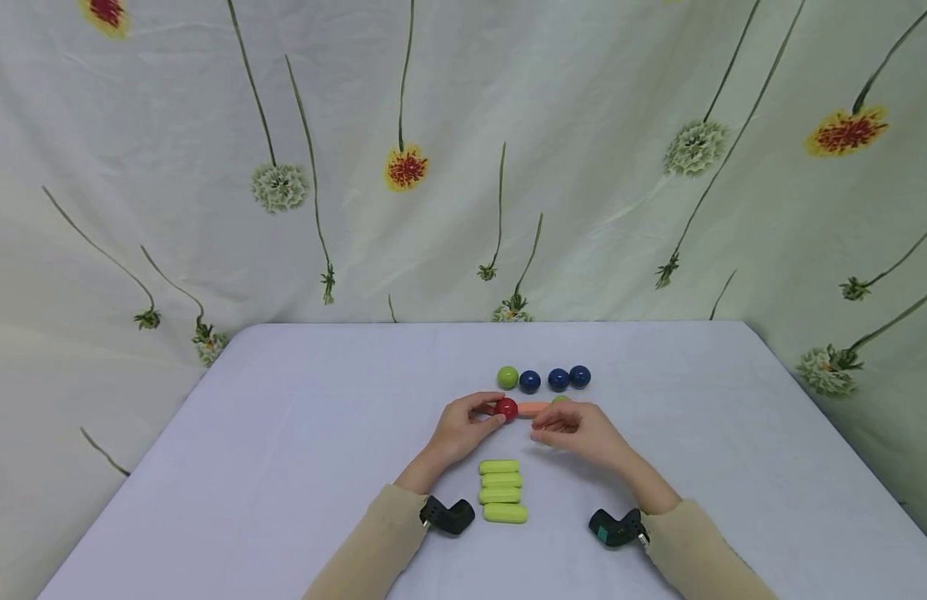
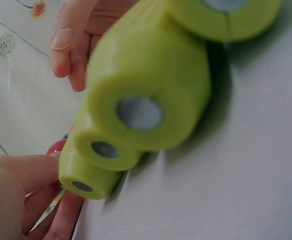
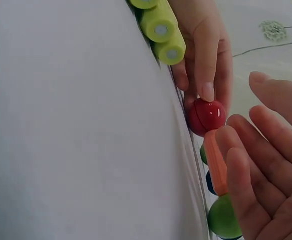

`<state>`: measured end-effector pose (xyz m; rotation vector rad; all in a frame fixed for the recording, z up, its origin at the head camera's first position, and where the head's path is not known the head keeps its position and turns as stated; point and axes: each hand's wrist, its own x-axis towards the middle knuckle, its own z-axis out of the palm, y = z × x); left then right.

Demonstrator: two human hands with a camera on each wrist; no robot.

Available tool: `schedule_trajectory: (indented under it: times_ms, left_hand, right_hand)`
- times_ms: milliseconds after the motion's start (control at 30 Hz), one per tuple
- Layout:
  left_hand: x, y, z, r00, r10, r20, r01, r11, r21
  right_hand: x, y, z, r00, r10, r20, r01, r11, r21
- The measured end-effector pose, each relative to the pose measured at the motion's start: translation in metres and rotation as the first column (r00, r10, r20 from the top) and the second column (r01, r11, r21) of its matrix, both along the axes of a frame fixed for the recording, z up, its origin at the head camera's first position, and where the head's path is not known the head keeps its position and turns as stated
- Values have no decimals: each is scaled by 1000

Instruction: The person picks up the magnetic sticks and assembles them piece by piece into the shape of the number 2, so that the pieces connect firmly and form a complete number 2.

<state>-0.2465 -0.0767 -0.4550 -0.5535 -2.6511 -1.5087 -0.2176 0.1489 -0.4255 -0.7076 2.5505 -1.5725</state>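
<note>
Pinches a red ball [image 1: 507,408] with fingers of the left hand [image 1: 458,426], against an orange rod [image 1: 532,410]; holds the right hand [image 1: 581,433] at near right, with fingers loosely spread.

White surface [image 1: 283,433], and it's got four lime rods [image 1: 500,495], three navy balls [image 1: 558,380], two green balls [image 1: 508,377], a red ball [image 1: 507,409], an orange rod [image 1: 533,409].
</note>
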Motion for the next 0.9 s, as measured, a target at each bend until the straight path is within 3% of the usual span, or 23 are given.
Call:
schedule_trajectory:
  times_ms: [233, 433, 567, 800, 900]
  left_hand:
    - [1, 0, 2, 1000, -10, -9, 10, 1000, 5]
    - [1, -1, 0, 998, -21, -60, 21, 1000, 2]
    - [2, -1, 1, 998, -26, -62, 27, 1000, 9]
    - [1, -1, 2, 1000, -17, -24, 17, 1000, 11]
    - [1, -1, 2, 999, -18, -28, 18, 1000, 9]
  right_hand:
    - [20, -18, 25, 997, 74, 13, -75, 995, 63]
    - [26, -25, 27, 996, 88, 0, -88, 995, 42]
    - [24, -27, 19, 996, 93, -19, -92, 995, 37]
    - [11, -28, -16, 995, 89, -37, -86, 993, 84]
    - [9, -27, -22, 994, 99, -47, -95, 992, 81]
